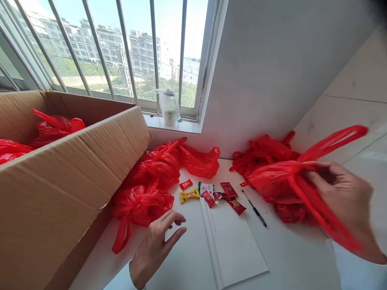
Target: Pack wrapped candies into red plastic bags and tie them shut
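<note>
My right hand (341, 193) pinches the gathered neck of a red plastic bag (275, 177) at the right, its handle loops sticking out past my fingers. My left hand (160, 241) hovers over the white table with thumb and fingers apart and nothing between them. Just beyond it sits a knotted red bag (142, 203). An open notebook (238, 249) lies between my hands. Several small wrapped snacks lie at its top edge, among them a yellow packet (189, 195) and a dark red packet (229, 189). To their right rests a black pen (255, 209).
A large cardboard box (75, 173) holding red bags (57, 129) stands at the left. More red bags (199, 161) lie along the wall, with a heap of them (266, 151) at the back right. A bagged cup (169, 112) stands on the windowsill by the barred window.
</note>
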{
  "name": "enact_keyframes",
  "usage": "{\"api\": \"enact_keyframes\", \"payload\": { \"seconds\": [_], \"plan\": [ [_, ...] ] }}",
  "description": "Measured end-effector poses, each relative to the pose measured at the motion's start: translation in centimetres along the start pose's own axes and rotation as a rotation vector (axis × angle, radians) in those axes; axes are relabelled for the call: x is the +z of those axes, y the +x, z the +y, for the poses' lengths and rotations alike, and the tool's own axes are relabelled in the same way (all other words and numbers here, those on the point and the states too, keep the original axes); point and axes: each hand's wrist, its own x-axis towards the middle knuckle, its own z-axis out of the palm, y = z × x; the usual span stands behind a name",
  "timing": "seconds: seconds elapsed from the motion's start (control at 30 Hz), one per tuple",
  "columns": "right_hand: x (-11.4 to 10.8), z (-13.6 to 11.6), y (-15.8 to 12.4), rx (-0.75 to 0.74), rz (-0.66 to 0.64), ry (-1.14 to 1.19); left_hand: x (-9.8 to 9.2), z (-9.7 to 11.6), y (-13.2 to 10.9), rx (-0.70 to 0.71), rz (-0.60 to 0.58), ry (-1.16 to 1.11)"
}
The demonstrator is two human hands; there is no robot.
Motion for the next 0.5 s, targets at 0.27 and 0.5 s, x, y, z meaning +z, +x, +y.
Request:
{"api": "enact_keyframes", "payload": {
  "seconds": [0.27, 0.5],
  "plan": [
    [14.5, -5.2, -16.3, 0.258, -0.565, 0.783, 3.6, 0.6, 1.2, 0.173, 0.335, 0.002],
    [14.8, -3.1, -19.4, -0.304, -0.681, 0.414, 5.2, -3.0, -0.1, 0.373, 0.244, 0.207]
  ]
}}
